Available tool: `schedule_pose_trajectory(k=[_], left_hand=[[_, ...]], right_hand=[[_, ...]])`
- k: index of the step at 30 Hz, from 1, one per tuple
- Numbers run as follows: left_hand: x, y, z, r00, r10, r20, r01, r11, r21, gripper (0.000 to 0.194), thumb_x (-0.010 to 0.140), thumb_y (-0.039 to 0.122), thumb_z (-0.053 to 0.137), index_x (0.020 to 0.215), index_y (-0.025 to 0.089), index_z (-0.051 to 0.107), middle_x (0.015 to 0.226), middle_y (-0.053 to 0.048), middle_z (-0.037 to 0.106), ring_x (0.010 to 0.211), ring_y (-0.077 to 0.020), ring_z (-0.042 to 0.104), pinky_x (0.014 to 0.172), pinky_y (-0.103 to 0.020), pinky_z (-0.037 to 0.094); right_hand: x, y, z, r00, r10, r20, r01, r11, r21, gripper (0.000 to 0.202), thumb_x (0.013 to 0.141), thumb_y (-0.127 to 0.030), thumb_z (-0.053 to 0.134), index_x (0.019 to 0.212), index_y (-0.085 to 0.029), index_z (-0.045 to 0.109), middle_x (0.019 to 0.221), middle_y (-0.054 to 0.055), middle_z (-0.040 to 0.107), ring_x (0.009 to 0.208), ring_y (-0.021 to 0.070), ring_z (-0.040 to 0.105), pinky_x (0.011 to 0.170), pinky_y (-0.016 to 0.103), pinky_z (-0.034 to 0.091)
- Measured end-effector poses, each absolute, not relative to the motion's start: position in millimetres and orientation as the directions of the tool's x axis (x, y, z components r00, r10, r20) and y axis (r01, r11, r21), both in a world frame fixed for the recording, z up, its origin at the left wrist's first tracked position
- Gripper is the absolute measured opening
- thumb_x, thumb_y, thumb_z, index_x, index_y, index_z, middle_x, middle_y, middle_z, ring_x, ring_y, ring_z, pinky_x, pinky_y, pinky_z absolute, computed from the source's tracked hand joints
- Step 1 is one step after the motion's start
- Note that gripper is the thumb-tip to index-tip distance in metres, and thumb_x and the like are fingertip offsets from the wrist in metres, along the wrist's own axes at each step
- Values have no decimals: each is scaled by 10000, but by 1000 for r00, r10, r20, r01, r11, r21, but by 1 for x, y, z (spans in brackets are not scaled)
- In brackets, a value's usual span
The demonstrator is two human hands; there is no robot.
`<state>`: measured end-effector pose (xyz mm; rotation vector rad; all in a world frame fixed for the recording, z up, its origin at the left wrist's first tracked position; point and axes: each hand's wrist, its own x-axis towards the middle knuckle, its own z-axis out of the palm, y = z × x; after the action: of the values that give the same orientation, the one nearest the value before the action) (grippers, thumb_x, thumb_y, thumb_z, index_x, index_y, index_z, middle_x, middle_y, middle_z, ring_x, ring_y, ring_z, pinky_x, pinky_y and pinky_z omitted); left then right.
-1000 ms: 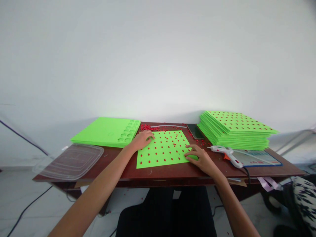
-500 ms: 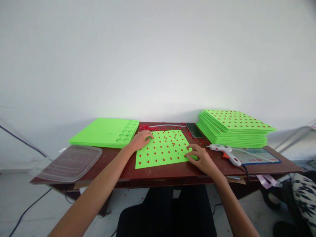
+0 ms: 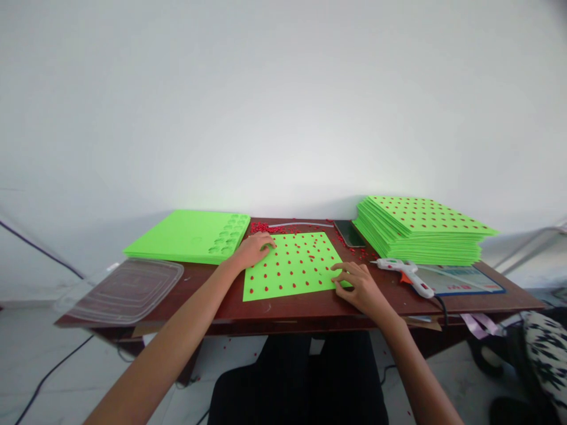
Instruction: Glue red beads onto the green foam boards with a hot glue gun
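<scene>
- Left grip [image 3: 252, 251]: curved over the upper-left edge of the green sheet [image 3: 286, 280]; pinched piece, if any, too small to tell.
- Right grip [image 3: 361, 286]: part-curled at the sheet's right edge; contents, again, cannot tell.
- Green sheet: flat on the tabletop [image 3: 310, 308], between both grips, red-dotted.
- Loose red pieces [image 3: 261, 227]: just beyond left grip.
- Glue gun [image 3: 395, 265], dotted stack [image 3: 425, 251]: right of right grip.
- Step in hand, seemingly: steadying and handling dots.
- Next move: calls for light fingertips, level sheet.
</scene>
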<state>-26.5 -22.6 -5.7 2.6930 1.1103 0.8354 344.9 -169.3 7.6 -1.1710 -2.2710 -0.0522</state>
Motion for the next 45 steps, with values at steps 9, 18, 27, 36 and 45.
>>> schedule_pose_trajectory(k=[9,18,27,36,45], left_hand=[[-27,-24,-4,580,677,452,615,-729,302,306,843,47,543,1003,238,721,1094,-33,681,1116,-209,611,1075,-408,451],[-27,-23,-5,577,678,455,621,-727,293,298,846,58,543,1008,237,718,1105,-37,678,1136,-211,605,1079,-408,456],[-26,-24,-3,580,677,453,614,-728,303,304,845,51,538,996,240,722,1093,-37,684,1111,-213,616,1070,-414,459],[-25,-27,0,576,684,446,622,-722,303,308,829,38,538,987,233,717,1090,-41,687,1085,-211,625,1024,-403,490],[-26,-25,-2,585,668,460,616,-735,282,299,828,46,553,995,230,719,1098,-48,690,1102,-223,620,1038,-419,493]], right_hand=[[343,-173,10,-457,747,482,753,614,-236,105,916,-189,606,864,-243,680,1265,65,707,1086,268,642,929,420,377],[345,-170,9,-480,731,485,731,639,-240,96,917,-184,611,898,-249,679,1266,68,699,1107,269,639,935,424,401],[347,-167,13,-420,758,499,717,614,-330,127,960,-250,568,938,-254,693,1239,90,697,1140,281,639,961,459,447],[311,-92,23,-408,804,432,763,560,-321,117,926,-255,653,939,-230,766,975,71,733,854,208,693,828,345,529],[305,-79,28,-299,870,391,857,426,-291,104,840,-140,661,815,-220,721,840,39,747,732,185,684,691,277,486]])
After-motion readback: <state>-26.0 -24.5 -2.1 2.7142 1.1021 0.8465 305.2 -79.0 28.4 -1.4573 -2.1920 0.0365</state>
